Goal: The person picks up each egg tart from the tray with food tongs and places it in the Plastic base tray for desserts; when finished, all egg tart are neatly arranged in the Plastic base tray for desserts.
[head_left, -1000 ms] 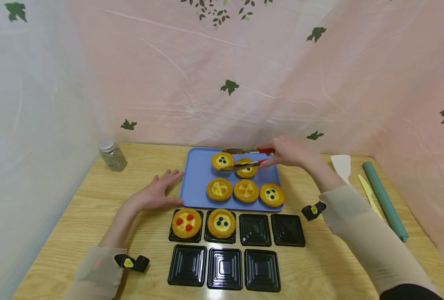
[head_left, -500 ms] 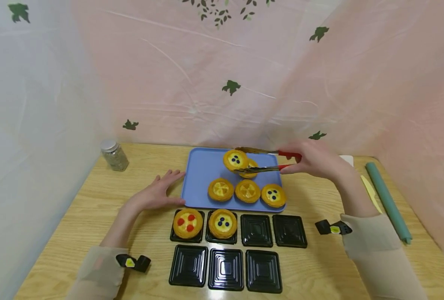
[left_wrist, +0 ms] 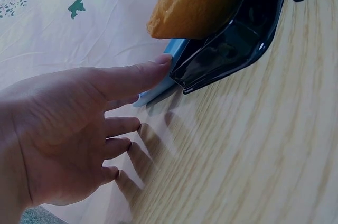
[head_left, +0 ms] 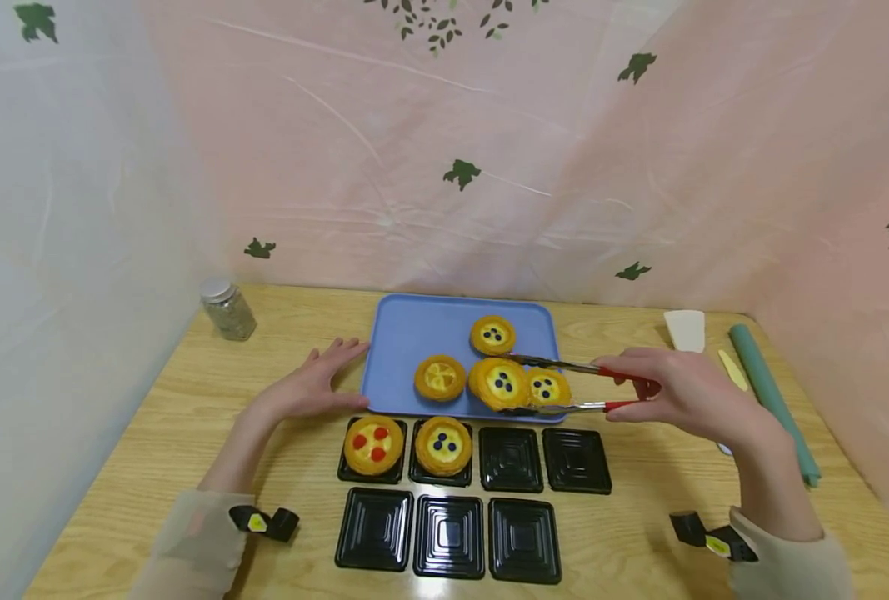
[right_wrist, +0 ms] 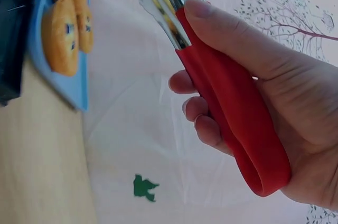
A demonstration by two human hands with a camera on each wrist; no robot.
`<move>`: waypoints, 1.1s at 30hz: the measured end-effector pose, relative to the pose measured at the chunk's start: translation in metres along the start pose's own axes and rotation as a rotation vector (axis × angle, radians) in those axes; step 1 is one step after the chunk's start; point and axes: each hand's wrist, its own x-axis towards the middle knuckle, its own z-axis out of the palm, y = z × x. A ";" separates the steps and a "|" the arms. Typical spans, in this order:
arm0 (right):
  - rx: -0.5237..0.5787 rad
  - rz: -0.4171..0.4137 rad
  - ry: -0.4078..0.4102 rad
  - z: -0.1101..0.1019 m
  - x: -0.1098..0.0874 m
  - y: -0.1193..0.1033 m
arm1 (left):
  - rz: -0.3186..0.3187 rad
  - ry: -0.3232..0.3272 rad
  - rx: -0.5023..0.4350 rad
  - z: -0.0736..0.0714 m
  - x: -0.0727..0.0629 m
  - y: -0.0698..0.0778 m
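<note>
In the head view, my right hand (head_left: 684,392) holds red-handled metal tongs (head_left: 626,376), and their tips grip a blueberry tart (head_left: 500,383) above the blue tray (head_left: 395,342). That tart hides part of the tray behind it. On the tray lie a tart with yellow fruit wedges (head_left: 440,378) and two more blueberry tarts, one farther back (head_left: 492,335). My left hand (head_left: 311,388) has its fingers spread and touches the tray's left edge with thumb and fingertips. The right wrist view shows fingers and thumb curled round the tongs' red handles (right_wrist: 232,102).
Several black plastic trays (head_left: 511,458) stand in two rows in front. One bears a strawberry tart (head_left: 373,447), another a blueberry tart (head_left: 444,447). A lidded glass jar (head_left: 229,311) is at left; a white spatula (head_left: 686,330), yellow knife (head_left: 732,369) and green rolling pin (head_left: 774,404) lie right.
The tongs have lifted a blueberry tart from the back of the tray and carried it right and toward me. The left hand has stayed at the tray's edge.
</note>
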 end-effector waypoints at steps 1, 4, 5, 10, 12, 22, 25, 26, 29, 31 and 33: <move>0.004 -0.012 0.001 0.002 -0.004 0.001 | 0.000 -0.002 0.000 0.000 0.000 0.000; 0.022 -0.040 0.001 0.008 -0.013 0.002 | -0.001 -0.002 -0.003 -0.001 0.000 -0.001; 0.030 -0.045 -0.002 0.008 -0.014 0.002 | -0.002 -0.001 -0.004 -0.001 0.000 -0.001; 0.054 -0.058 -0.010 0.009 -0.019 0.002 | -0.009 -0.005 -0.005 0.000 -0.001 -0.001; 0.059 -0.060 -0.017 0.008 -0.021 0.002 | -0.007 -0.010 0.000 0.000 0.000 -0.001; 0.073 -0.037 -0.077 0.006 -0.026 0.002 | 0.006 -0.015 0.005 -0.002 0.002 0.001; 0.089 -0.035 -0.111 0.006 -0.025 0.002 | 0.003 -0.017 0.009 -0.001 0.002 0.001; 0.094 -0.038 -0.121 0.006 -0.025 0.002 | 0.005 -0.016 0.014 -0.001 0.002 0.001; 0.103 -0.052 -0.151 0.007 -0.024 0.001 | 0.003 -0.012 0.019 -0.001 0.002 0.000; 0.104 -0.061 -0.164 0.008 -0.023 0.001 | 0.007 -0.011 0.016 -0.001 0.002 0.000; 0.103 -0.063 -0.174 0.009 -0.022 0.000 | 0.004 -0.013 0.014 -0.001 0.002 -0.001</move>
